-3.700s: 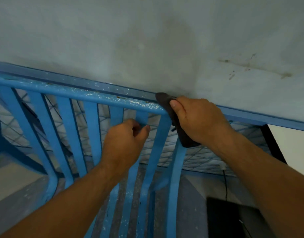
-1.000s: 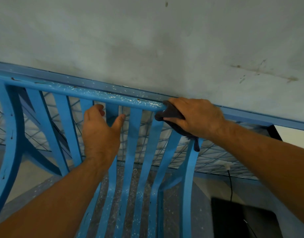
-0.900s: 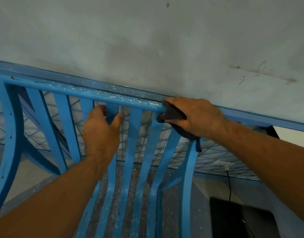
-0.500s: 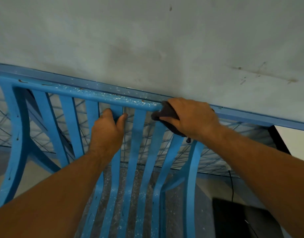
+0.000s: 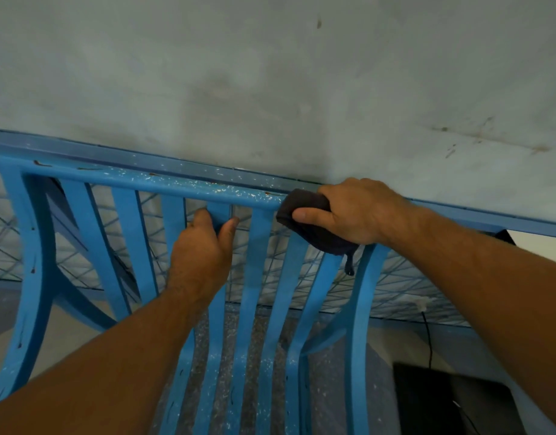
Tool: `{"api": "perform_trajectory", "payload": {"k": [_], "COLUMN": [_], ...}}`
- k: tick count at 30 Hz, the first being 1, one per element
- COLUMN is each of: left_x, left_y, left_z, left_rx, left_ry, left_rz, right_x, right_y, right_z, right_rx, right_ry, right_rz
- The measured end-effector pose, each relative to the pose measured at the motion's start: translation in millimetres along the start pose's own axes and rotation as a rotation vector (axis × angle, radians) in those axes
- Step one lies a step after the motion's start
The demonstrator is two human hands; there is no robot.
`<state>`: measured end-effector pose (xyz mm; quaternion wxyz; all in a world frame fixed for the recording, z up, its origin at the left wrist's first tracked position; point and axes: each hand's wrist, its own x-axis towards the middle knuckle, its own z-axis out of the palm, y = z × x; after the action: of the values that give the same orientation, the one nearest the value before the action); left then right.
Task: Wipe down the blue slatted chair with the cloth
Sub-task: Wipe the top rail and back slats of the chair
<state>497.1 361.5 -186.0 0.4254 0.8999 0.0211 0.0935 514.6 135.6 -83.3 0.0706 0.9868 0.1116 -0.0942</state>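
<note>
R hand (image 5: 355,211) grips cloth (image 5: 311,221) wrapped over chair (image 5: 138,183) top rail.

You have a single view, from the camera on your head, looking forward and down at the blue slatted chair (image 5: 163,183) from close by. Its back fills the lower half of the frame; the wall (image 5: 270,73) fills the upper half.
</note>
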Motion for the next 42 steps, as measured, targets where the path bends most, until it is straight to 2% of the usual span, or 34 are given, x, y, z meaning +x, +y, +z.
{"api": "perform_trajectory", "payload": {"k": [2, 4, 7, 12, 16, 18, 20, 21, 22, 25, 28, 31, 35, 37, 40, 42], "left_x": [-0.4, -1.2, -1.1, 0.0, -0.2, -0.8, 0.1, 0.4, 0.5, 0.9, 5.2, 5.0, 0.5, 4.5, 10.5, 13.7], "left_y": [0.4, 1.8, 1.9, 1.1, 2.0, 3.7, 5.3, 5.7, 6.5, 8.0, 7.4, -0.5, -7.6, -8.3, -11.3, -14.7], "left_z": [-0.4, -0.7, -1.4, -1.2, -1.0, -2.4, -3.5, -3.5, -3.3, -3.4, -9.9, -24.2, -47.7, -52.7, -53.1, -54.0], "left_rx": [0.012, 0.021, 0.014, 0.003, 0.014, 0.005, 0.01, 0.012, 0.011, 0.022, 0.088, 0.217, 0.211, 0.163, 0.086, 0.041], "left_ry": [-0.005, -0.008, -0.016, -0.009, -0.017, -0.036, -0.049, -0.054, -0.056, -0.056, -0.102, -0.115, 0.047, 0.097, 0.125, 0.155], "left_rz": [0.011, 0.019, 0.025, 0.024, 0.013, 0.005, -0.007, -0.015, -0.026, -0.053, -0.058, -0.012, -0.049, -0.122, -0.176, -0.191], "right_x": [-8.6, -18.2, -24.0, -5.0, -7.9, -14.2, -18.4, -20.0, -21.5, -13.8, 12.1, 16.3, 2.2, 2.0, 2.3, 10.9], "right_y": [-1.7, 2.6, 14.1, 0.4, -9.7, -4.6, 5.5, 9.4, 9.5, -5.0, -30.7, -40.8, -33.0, -32.7, -41.3, -47.1], "right_z": [10.0, 20.0, 19.9, 5.6, 18.2, 33.1, 41.0, 40.3, 34.0, 12.6, -8.6, -6.6, 26.4, 35.8, 25.4, 6.2], "right_rx": [-0.053, -0.024, 0.108, 0.069, 0.031, 0.088, 0.043, 0.036, 0.065, 0.101, 0.139, 0.098, 0.185, 0.159, 0.139, 0.143], "right_ry": [0.141, 0.245, 0.153, 0.04, 0.274, 0.441, 0.564, 0.536, 0.438, 0.111, -0.03, 0.035, 0.428, 0.496, 0.399, 0.175], "right_rz": [0.009, -0.062, -0.166, -0.065, -0.052, -0.186, -0.324, -0.347, -0.316, -0.101, 0.009, -0.026, -0.191, -0.217, -0.134, -0.059]}}
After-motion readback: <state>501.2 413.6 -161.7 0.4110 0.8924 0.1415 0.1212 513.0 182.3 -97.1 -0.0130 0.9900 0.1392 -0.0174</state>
